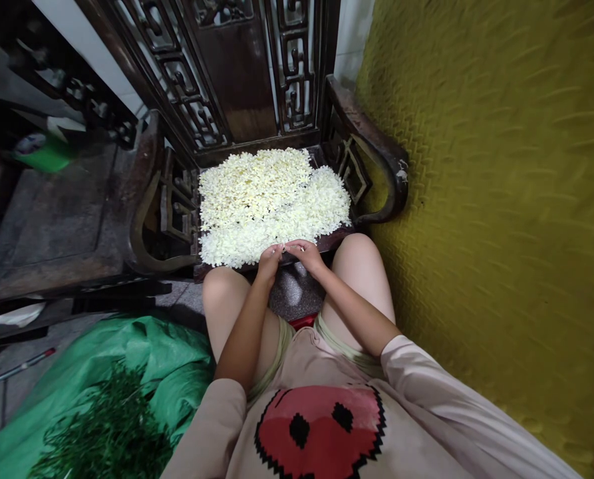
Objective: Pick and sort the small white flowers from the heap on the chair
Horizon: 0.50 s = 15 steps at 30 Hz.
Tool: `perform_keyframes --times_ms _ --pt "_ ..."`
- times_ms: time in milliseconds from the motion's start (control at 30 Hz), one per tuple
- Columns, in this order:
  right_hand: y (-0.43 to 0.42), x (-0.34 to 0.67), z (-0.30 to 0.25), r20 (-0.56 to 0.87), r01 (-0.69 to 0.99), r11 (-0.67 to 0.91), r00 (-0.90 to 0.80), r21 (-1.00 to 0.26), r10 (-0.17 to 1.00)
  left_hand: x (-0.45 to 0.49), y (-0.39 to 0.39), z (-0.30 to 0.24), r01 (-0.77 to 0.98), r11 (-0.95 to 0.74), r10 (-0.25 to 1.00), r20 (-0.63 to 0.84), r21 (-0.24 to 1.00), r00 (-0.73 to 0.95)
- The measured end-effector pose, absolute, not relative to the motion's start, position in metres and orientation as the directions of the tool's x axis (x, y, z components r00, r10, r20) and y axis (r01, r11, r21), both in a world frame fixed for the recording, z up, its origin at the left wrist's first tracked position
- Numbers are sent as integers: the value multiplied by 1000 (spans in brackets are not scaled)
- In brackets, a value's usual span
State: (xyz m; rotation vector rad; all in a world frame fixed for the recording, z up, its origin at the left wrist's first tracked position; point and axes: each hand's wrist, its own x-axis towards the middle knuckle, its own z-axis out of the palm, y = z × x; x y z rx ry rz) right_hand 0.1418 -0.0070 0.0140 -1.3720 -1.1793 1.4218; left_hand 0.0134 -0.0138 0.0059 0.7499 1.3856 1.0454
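Plainly, the likeliest mishap is spillage; the white blossoms (284, 226) lie loose up to the front of the seat of the carved wooden armchair (395, 183), and the left hand (271, 261) and right hand (305, 254) meet just beside that edge, so a dragging wrist could sweep some onto the floor (297, 289); a jolt from either knee (360, 251), both close to the seat, might do the same; the yellowish blossoms (257, 179) spread behind, touching the whiter ones, so a careless push could mix them.

The fingers (297, 245) of both hands are drawn nearly closed, tips together; whether they pinch a blossom is too small to tell.

Counted, there are two hands, two knees, one armchair with two armrests, and two patches of blossoms on its seat, the single flowers too many to number; beside the left leg there is one green woven sack (127, 332) and one heap of feathery greens (110, 426); one yellow textured panel (501, 199) stands at right.
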Motion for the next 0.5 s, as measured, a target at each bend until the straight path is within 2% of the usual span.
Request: perform_keyframes --times_ms 233,400,500 --pt "-7 142 12 -194 110 -185 -72 -977 978 12 -12 0 -236 424 903 -428 875 38" --pt "-7 142 12 -119 195 -102 -76 -975 990 12 -12 3 -261 450 890 -453 854 55" --pt "-6 142 15 -138 187 -118 -96 -975 986 11 -12 3 -302 432 895 -444 850 31"
